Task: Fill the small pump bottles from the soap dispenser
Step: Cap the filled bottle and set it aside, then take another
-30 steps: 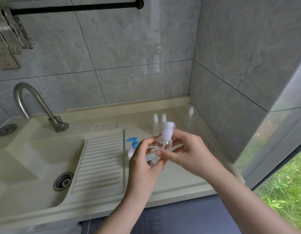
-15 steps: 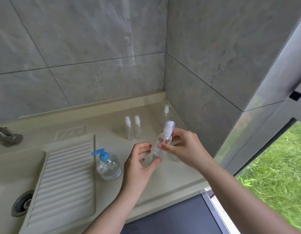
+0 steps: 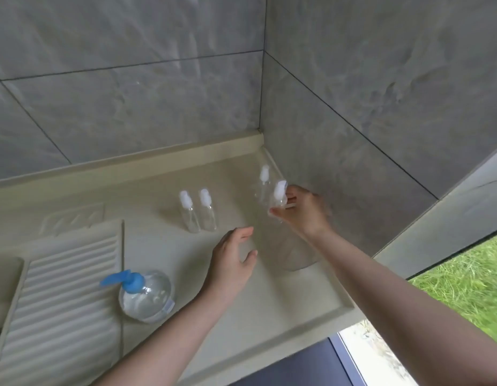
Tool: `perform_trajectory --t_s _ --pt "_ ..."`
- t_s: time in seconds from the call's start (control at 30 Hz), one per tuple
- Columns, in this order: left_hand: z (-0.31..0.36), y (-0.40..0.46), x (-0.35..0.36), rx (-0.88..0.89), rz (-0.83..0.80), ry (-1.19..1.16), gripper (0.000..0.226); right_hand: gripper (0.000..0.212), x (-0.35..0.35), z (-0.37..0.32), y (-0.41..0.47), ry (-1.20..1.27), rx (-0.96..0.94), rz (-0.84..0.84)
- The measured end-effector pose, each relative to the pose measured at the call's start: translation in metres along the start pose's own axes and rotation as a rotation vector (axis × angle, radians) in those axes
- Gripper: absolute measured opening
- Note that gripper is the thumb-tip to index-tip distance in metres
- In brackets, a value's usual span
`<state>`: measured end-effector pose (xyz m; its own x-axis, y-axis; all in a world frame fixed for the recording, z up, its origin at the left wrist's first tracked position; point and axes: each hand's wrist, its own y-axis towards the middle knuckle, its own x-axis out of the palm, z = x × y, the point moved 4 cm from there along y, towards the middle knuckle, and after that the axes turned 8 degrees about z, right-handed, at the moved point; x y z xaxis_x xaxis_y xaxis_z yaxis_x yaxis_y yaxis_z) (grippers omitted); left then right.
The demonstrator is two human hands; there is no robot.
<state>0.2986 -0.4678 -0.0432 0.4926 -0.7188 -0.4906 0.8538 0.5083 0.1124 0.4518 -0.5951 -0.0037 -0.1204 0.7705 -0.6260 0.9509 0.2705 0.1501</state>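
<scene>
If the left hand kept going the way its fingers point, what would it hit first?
Probably nothing soon: the left hand points up-right over bare counter, between the bottle pair and the right hand. Depth unclear.

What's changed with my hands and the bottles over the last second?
The left hand let go of the small pump bottle and drew back, open. The right hand alone carried it toward the corner, beside another bottle. The two bottles and the soap dispenser stayed put.

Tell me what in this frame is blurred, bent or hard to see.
Head view: the right hand and its small bottle are motion-smeared; the clear bottles nearly vanish against the beige counter; wide-angle bends the wall tile lines; soft daylight, faint shadows; the soap dispenser stays fairly sharp.
</scene>
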Motion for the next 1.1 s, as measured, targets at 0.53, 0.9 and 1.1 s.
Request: perform_trajectory --t_s 0.53,0.9,1.1 --pt "-0.014 0.040 0.040 -0.089 -0.048 0.025 0.057 0.041 0.030 0.024 0.027 0.030 0.008 -0.011" --pt "-0.010 0.043 0.042 -0.150 -0.067 -0.004 0.054 0.046 0.030 0.027 0.024 -0.014 -0.024 -0.009" --pt "0.004 0.034 0.025 -0.144 -0.055 -0.031 0.052 0.082 0.021 0.018 0.014 0.012 0.024 -0.001"
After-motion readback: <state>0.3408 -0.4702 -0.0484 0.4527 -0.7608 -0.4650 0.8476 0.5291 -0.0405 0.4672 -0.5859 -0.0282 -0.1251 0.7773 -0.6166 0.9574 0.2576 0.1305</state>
